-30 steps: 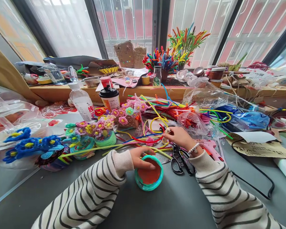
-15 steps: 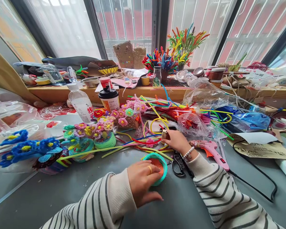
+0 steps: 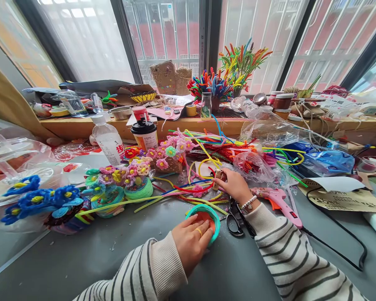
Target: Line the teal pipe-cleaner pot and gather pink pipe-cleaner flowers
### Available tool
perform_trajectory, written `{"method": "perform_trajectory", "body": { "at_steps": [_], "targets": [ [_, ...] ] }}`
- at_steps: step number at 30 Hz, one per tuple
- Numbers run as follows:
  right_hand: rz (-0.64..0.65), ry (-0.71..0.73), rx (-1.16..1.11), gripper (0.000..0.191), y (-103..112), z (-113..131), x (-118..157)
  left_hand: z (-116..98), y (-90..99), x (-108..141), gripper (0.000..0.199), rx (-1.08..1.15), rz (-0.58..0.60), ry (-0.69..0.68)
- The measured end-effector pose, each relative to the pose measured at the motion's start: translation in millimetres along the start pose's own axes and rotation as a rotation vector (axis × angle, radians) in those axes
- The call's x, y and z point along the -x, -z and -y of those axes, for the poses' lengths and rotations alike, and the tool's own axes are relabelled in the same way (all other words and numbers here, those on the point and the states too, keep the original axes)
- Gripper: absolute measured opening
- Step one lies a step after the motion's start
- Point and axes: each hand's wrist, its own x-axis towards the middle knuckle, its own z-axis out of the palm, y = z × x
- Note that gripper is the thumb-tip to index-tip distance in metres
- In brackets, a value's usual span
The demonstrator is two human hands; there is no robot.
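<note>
A round teal bowl-like piece (image 3: 217, 228) with an orange inside sits on the grey table. My left hand (image 3: 191, 240) lies over its near left side, its fingers resting inside the rim; the thumb is hidden. Farther back, my right hand (image 3: 235, 184) has its fingers closed round a small gold-coloured object (image 3: 218, 175), perhaps a lighter. Black-handled scissors (image 3: 234, 225) lie just below the right wrist. Beside the right hand is a pink glue gun (image 3: 283, 202). Pipe cleaners (image 3: 175, 190) in many colours spread behind the bowl.
Blue pipe-cleaner flowers (image 3: 37, 200) and pots of pastel flowers (image 3: 139, 188) stand at the left. Behind them are a clear bottle (image 3: 108, 140) and a black-lidded cup (image 3: 145, 136). A black cord (image 3: 341, 234) curves along the right. A crowded wooden ledge (image 3: 175, 125) runs behind.
My left hand has shifted slightly, its fingers now reaching across the bowl's inside and its thumb no longer visible. My right hand still holds the gold object. The view has tilted slightly.
</note>
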Motion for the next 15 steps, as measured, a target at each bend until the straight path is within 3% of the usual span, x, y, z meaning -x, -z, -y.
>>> {"method": "perform_trajectory", "body": {
  "at_steps": [3,6,9,12,15],
  "targets": [
    [-0.012,0.003,-0.015,0.036,1,0,0,-3,11.8,-3,0.045,0.032,-0.048,-0.006],
    [-0.013,0.006,-0.013,0.033,0,1,-1,-8,31.1,-16,0.025,0.08,-0.06,0.073],
    [-0.002,0.011,0.008,0.028,0,3,0,-9,42.8,-36,0.028,0.069,0.054,0.181],
    [0.008,0.019,0.026,0.026,1,4,1,-3,36.0,-50,0.024,0.19,0.291,0.228],
    [0.016,0.027,0.039,0.025,2,5,1,8,15.5,-56,0.03,0.524,0.228,0.242]
  ]
}}
